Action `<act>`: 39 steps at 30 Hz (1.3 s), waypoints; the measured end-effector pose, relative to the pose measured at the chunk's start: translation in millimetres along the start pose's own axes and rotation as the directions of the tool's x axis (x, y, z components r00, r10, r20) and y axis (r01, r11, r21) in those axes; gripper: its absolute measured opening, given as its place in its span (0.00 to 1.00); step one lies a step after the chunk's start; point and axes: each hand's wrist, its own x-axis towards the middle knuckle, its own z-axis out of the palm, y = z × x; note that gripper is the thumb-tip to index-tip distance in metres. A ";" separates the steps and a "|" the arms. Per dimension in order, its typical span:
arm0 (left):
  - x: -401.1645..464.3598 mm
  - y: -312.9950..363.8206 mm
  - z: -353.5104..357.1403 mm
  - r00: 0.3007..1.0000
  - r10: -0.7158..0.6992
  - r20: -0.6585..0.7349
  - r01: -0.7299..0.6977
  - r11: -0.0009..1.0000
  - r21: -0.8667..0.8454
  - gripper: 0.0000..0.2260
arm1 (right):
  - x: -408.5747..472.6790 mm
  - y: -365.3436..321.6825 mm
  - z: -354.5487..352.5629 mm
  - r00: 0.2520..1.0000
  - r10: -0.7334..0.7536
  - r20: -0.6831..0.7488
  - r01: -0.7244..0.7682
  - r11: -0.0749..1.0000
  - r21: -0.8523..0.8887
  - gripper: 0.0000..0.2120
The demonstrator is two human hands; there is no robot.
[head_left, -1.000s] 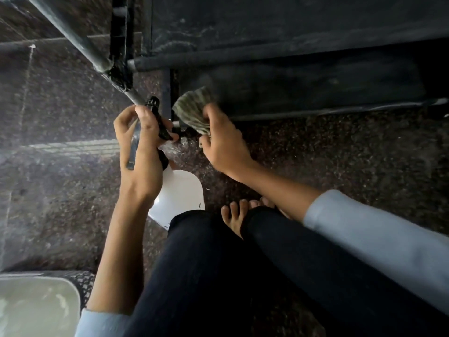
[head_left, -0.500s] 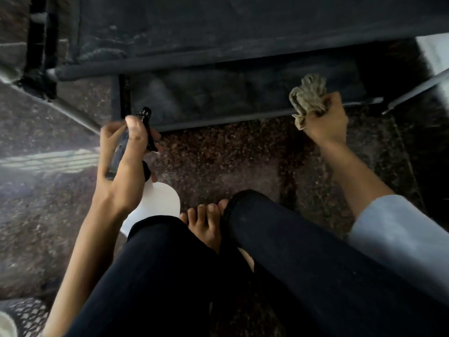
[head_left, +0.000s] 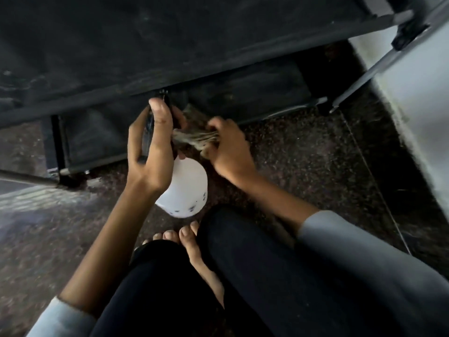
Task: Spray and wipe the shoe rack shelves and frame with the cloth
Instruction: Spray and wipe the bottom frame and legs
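The black shoe rack [head_left: 150,52] fills the upper part of the head view, its lowest fabric shelf [head_left: 247,93] just above the floor. My left hand [head_left: 150,152] grips the black trigger head of a white spray bottle [head_left: 184,190], nozzle pointing at the shelf edge. My right hand [head_left: 228,147] grips a bunched grey-beige cloth [head_left: 194,137] right beside the bottle's head, at the front rail of the lowest shelf. The cloth is blurred with motion.
Dark speckled stone floor [head_left: 303,161] lies below the rack. A white wall [head_left: 418,98] stands at the right, with a grey metal frame tube [head_left: 379,66] slanting in front of it. My knees in black trousers and bare toes [head_left: 184,237] are at the bottom.
My right hand with the cloth swept from the right end of the lowest shelf back to the middle, beside the bottle. The view shifted right; the left hand still holds the bottle.
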 end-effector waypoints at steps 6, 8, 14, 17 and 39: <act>-0.3 -0.1 16.4 0.994 0.111 -0.021 -0.112 0.992 -0.062 0.26 | 32.7 95.3 -97.1 0.894 0.333 -0.300 -0.288 0.940 0.184 0.09; -2.4 1.8 21.3 0.991 0.134 -0.019 -0.135 0.988 -0.076 0.21 | 40.4 117.3 -115.6 0.846 0.406 -0.346 -0.355 0.913 0.202 0.06; -4.4 -1.7 33.5 0.981 0.192 0.014 -0.191 0.979 -0.069 0.23 | 29.1 77.1 -71.0 0.917 0.322 -0.237 -0.251 0.926 0.283 0.12; -3.6 -3.0 35.1 0.982 0.189 0.013 -0.187 0.980 -0.068 0.23 | 6.4 31.7 -24.5 0.986 0.136 -0.094 -0.120 0.979 0.165 0.15; -6.9 -1.2 17.3 0.981 0.191 0.030 -0.186 0.975 -0.122 0.26 | 37.5 95.3 -88.6 0.761 0.563 -0.324 -0.446 0.815 0.369 0.18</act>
